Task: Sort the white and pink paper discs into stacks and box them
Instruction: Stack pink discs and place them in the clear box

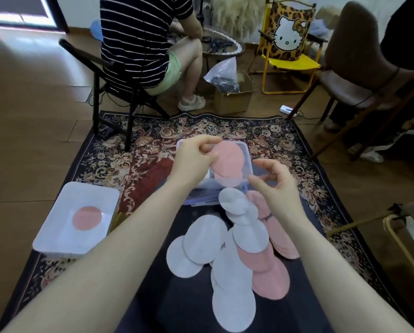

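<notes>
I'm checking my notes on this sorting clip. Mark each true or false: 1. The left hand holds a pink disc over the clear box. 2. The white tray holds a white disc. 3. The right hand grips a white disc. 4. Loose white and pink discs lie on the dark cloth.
1. True: the left hand pinches a pink disc over the clear box.
2. False: the white tray holds one pink disc.
3. False: the right hand holds nothing.
4. True: loose discs lie there.

Pink and white discs (234, 267), floral rug (119, 159)
</notes>
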Tool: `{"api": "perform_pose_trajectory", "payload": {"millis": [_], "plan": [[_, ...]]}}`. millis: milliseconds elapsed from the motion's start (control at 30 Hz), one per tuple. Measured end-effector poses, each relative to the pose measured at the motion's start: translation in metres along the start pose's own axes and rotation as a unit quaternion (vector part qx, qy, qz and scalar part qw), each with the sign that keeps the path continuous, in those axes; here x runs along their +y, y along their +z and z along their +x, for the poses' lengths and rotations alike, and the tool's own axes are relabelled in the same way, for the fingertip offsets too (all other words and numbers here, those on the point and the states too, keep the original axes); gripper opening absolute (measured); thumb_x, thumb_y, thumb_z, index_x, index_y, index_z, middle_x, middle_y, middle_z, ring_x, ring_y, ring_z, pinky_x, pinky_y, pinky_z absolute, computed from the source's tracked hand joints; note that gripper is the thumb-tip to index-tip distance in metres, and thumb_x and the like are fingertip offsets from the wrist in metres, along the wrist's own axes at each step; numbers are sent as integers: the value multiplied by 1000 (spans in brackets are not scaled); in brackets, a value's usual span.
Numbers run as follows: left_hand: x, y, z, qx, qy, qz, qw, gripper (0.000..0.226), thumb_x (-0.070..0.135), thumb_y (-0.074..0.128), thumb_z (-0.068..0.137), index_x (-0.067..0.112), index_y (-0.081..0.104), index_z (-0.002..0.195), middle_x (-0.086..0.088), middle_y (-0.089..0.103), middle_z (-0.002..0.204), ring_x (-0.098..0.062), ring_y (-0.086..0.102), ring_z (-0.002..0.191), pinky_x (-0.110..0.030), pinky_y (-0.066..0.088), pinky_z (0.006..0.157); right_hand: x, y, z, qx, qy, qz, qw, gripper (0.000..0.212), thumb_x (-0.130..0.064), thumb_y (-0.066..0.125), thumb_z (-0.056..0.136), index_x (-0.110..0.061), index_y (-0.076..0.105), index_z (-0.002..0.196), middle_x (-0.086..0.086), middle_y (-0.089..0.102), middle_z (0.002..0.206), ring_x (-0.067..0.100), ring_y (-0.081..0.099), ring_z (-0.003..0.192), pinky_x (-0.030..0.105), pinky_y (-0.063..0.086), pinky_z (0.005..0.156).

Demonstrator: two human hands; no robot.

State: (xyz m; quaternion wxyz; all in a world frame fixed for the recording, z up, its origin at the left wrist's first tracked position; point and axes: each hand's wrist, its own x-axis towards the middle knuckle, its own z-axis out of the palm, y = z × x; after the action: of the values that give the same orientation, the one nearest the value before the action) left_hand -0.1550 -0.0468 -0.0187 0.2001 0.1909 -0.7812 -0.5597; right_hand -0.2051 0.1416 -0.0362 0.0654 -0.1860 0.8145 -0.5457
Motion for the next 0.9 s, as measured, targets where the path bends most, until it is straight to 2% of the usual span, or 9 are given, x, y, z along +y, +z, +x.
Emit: {"api": "perform_pose_trajectory", "payload": {"millis": [100, 200, 233, 333, 433, 500, 633, 767, 900], "plan": [[-2, 11, 22, -54, -26, 37, 997, 27, -1, 67, 83, 13, 70, 107, -5, 60, 79, -12, 55, 70, -26, 50, 68, 9, 4, 15, -53, 18, 3, 998, 28, -17, 69, 86, -25, 63, 112, 0, 55, 120, 6, 56, 87, 14, 51, 74], [-12, 23, 33, -95, -43, 89, 990, 21, 4, 71, 81, 14, 72, 100, -5, 69, 87, -18, 65, 80, -32, 56, 76, 19, 7, 21, -70, 39, 31, 996, 25, -15, 68, 86, -30, 66, 106, -3, 62, 116, 16, 57, 95, 42, 56, 84], [-16, 26, 36, -99, -33, 120, 987, 20, 6, 72, 81, 15, 74, 98, -2, 71, 87, -17, 66, 84, -35, 56, 79, 21, 8, 22, -69, 44, 45, 996, 25, -13, 67, 86, -30, 66, 105, -4, 63, 114, 21, 58, 98, 45, 57, 82], [-22, 28, 36, -110, 1, 220, 969, 17, 17, 68, 83, 21, 75, 99, 4, 74, 99, -15, 66, 95, -38, 53, 86, 26, 9, 22, -76, 62, 90, 991, 26, -12, 68, 86, -32, 67, 103, 0, 65, 108, 28, 59, 96, 41, 56, 71], [-25, 26, 33, -128, 20, 316, 940, 21, 23, 58, 90, 21, 73, 105, 3, 70, 113, -21, 59, 113, -40, 42, 99, 30, 9, 20, -87, 80, 136, 984, 29, -10, 68, 86, -35, 69, 101, 4, 62, 106, 19, 59, 84, 36, 55, 66], [-26, 25, 31, -143, 22, 339, 930, 24, 21, 53, 92, 20, 71, 107, 0, 70, 114, -25, 58, 114, -40, 40, 100, 29, 8, 20, -87, 85, 143, 982, 29, -8, 67, 86, -31, 68, 103, 5, 61, 103, 18, 60, 78, 34, 53, 63], [-27, 24, 32, -178, 15, 345, 921, 26, 19, 51, 92, 20, 68, 113, -1, 68, 117, -25, 57, 114, -39, 38, 100, 27, 9, 20, -89, 90, 146, 981, 28, -6, 66, 87, -28, 67, 105, 8, 61, 99, 19, 60, 74, 36, 51, 62], [-25, 19, 31, -162, 8, 297, 941, 45, 26, 58, 91, 26, 52, 135, 3, 60, 130, -25, 54, 120, -45, 39, 104, 18, 1, 16, -72, 89, 150, 982, 30, -8, 68, 85, -22, 64, 112, 4, 65, 116, 16, 61, 88, 34, 54, 70], [-3, 9, 3, -118, 69, 203, 970, 40, 15, 60, 89, 22, 59, 129, 1, 66, 121, -19, 57, 116, -44, 40, 102, 12, -22, -2, -43, 76, 133, 987, 29, -7, 67, 85, -22, 65, 110, -2, 64, 115, 15, 57, 91, 29, 51, 76]]}}
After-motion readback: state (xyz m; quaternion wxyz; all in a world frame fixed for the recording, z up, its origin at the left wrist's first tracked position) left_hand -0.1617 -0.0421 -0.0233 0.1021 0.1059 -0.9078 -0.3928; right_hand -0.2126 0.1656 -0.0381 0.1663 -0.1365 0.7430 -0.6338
